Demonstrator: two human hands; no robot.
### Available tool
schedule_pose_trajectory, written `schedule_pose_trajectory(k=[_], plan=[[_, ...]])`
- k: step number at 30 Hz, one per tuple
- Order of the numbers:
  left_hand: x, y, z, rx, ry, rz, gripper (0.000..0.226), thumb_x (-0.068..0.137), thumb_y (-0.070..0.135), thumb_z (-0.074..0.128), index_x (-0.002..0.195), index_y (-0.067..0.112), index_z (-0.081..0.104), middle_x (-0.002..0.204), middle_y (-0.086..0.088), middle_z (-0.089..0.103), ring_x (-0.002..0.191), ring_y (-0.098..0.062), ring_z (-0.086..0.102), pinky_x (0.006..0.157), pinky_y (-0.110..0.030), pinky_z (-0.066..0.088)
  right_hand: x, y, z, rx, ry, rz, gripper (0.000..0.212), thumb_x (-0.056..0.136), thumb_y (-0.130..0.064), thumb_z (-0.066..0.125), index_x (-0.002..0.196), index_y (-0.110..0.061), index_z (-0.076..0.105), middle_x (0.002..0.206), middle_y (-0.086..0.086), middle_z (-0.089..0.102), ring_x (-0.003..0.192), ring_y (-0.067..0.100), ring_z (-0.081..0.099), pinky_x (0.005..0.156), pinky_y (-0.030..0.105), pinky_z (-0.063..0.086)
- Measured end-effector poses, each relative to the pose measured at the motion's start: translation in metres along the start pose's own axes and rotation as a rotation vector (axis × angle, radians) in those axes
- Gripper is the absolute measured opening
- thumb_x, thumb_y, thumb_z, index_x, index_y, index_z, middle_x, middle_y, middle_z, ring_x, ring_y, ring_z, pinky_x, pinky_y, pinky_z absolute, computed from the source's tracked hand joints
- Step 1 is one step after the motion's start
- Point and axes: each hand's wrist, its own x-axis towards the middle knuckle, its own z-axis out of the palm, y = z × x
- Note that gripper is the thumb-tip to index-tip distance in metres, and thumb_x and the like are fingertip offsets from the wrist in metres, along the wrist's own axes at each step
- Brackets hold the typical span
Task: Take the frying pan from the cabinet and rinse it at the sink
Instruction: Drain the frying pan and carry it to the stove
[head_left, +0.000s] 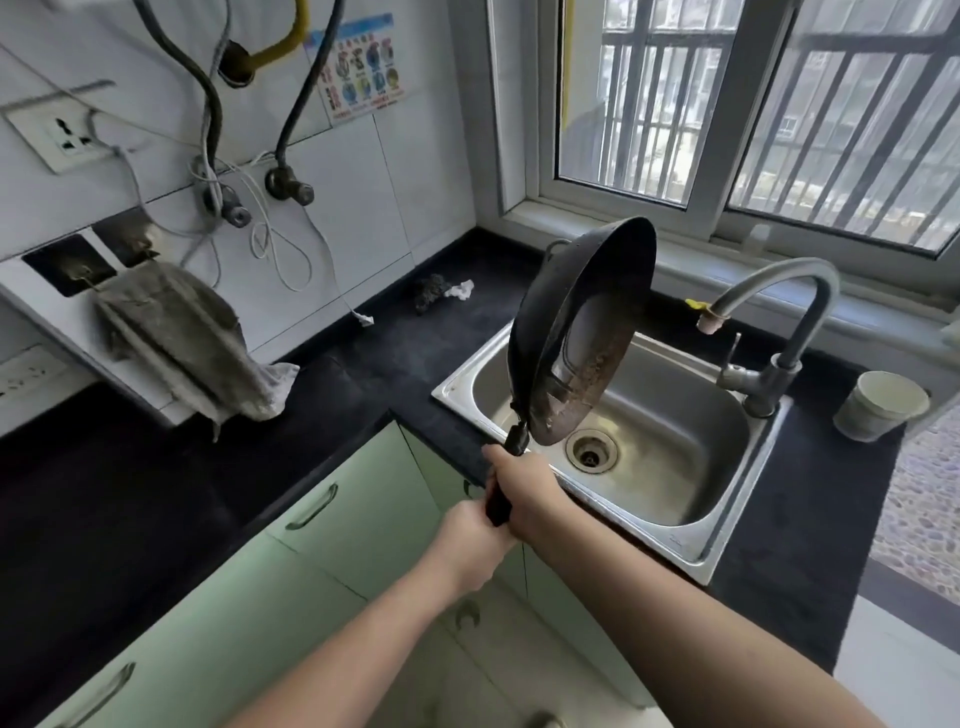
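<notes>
**Pan held on edge over the sink**

We had both hands on the frying pan (582, 332), gripping its long black handle. Right hand (524, 488) sat higher up, nearer the pan body, fingers (506, 470) wrapped tight round the handle; left hand (470, 545) clamped just below it, also curled shut on the grip, w/ a short dark bit of handle showing between the two. The pan stood nearly on edge, tilted up, its round bowl facing right toward the faucet (774, 312). Outer wall looked matte black; the inside base was worn, w/ rusty-brown patches and a paler grey zone. A small loop handle stuck out at the far rim.

The pan hung above the left part of the sink (675, 447), a rounded-rectangle stainless steel basin, brushed and dull, w/ a round drain (591, 451) just below the pan's low edge. We couldn't see any water running. The faucet was a curved grey gooseneck w/ a pale tip, well apart from the pan.

The surface (363, 374) was dark, speckled, stone-like. On it, right of the sink, stood a pale ribbed paper cup (880, 405). A limp grey cloth (182, 332) hung from wall hooks at left. Pale green cabinet doors (353, 514) w/ bar pulls sat below.
</notes>
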Motion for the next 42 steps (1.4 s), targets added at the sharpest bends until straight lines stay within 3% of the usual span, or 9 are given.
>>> schedule_pose_trajectory(k=[3,7,16,20,27,30,34,38,42], plan=[[-0.007,-0.006,-0.005,-0.037,0.002,-0.004,0.030,0.084,0.011,0.061,0.061,0.015,0.043,0.037,0.007,0.036,0.032,-0.009,0.028,0.037,-0.017,0.020,-0.002,0.006,0.008,-0.046,-0.031,-0.018,0.026,0.064,-0.030,0.062,0.053,-0.014,0.045,0.049,0.007,0.040,0.050,0.020,0.037,0.059,0.037,0.032],[-0.018,-0.011,-0.015,-0.069,0.045,-0.024,0.024,0.069,0.027,0.063,0.064,0.015,0.044,0.043,0.003,0.037,0.037,-0.015,0.029,0.040,-0.021,0.021,-0.013,0.008,0.018,-0.086,-0.075,-0.024,0.035,0.077,-0.025,0.062,0.049,-0.013,0.045,0.046,0.006,0.041,0.042,0.020,0.037,0.054,0.034,0.032],[-0.063,-0.043,-0.050,-0.155,0.111,-0.017,0.023,0.072,0.026,0.061,0.062,0.018,0.042,0.044,0.005,0.037,0.036,-0.012,0.028,0.040,-0.020,0.019,-0.055,0.030,0.057,-0.190,-0.164,-0.033,0.034,0.088,-0.017,0.058,0.056,-0.010,0.046,0.046,0.004,0.043,0.040,0.018,0.038,0.047,0.025,0.033],[-0.097,-0.065,-0.056,-0.246,0.153,-0.073,0.028,0.082,0.012,0.058,0.061,0.017,0.038,0.042,0.005,0.033,0.033,-0.011,0.026,0.039,-0.017,0.017,-0.083,0.052,0.073,-0.248,-0.222,0.009,0.029,0.088,-0.019,0.059,0.064,-0.009,0.048,0.051,0.004,0.045,0.042,0.017,0.041,0.048,0.026,0.036],[-0.175,-0.112,-0.064,-0.394,0.206,-0.191,0.025,0.073,0.016,0.053,0.060,0.017,0.032,0.043,0.001,0.031,0.029,-0.012,0.024,0.036,-0.014,0.016,-0.146,0.111,0.097,-0.346,-0.333,0.061,0.028,0.086,-0.017,0.062,0.063,-0.009,0.049,0.052,0.005,0.046,0.044,0.019,0.042,0.050,0.027,0.036],[-0.216,-0.138,-0.063,-0.412,0.301,-0.187,0.027,0.086,0.005,0.048,0.063,0.012,0.035,0.047,-0.007,0.033,0.028,-0.013,0.025,0.038,-0.015,0.016,-0.178,0.141,0.106,-0.368,-0.393,0.101,0.021,0.086,-0.013,0.060,0.069,-0.009,0.048,0.056,0.005,0.046,0.046,0.018,0.042,0.050,0.027,0.036],[-0.269,-0.174,-0.066,-0.428,0.394,-0.234,0.022,0.088,0.006,0.043,0.067,0.013,0.037,0.048,-0.006,0.033,0.030,-0.014,0.024,0.039,-0.015,0.017,-0.224,0.183,0.120,-0.451,-0.505,0.145,0.019,0.087,-0.011,0.058,0.071,-0.009,0.047,0.055,0.004,0.045,0.043,0.016,0.041,0.046,0.024,0.034],[-0.317,-0.207,-0.072,-0.417,0.535,-0.294,0.013,0.080,0.019,0.046,0.067,0.014,0.044,0.042,0.003,0.038,0.033,-0.016,0.031,0.042,-0.021,0.022,-0.265,0.224,0.142,-0.506,-0.612,0.196,0.021,0.085,-0.012,0.059,0.068,-0.010,0.048,0.052,0.002,0.045,0.043,0.016,0.041,0.048,0.026,0.034],[-0.360,-0.228,-0.083,-0.241,0.707,-0.365,0.013,0.082,0.029,0.054,0.076,0.018,0.056,0.056,0.000,0.051,0.052,-0.026,0.045,0.047,-0.028,0.029,-0.305,0.253,0.167,-0.579,-0.736,0.257,0.023,0.085,-0.011,0.058,0.065,-0.012,0.047,0.042,-0.001,0.044,0.042,0.015,0.038,0.048,0.028,0.032]])
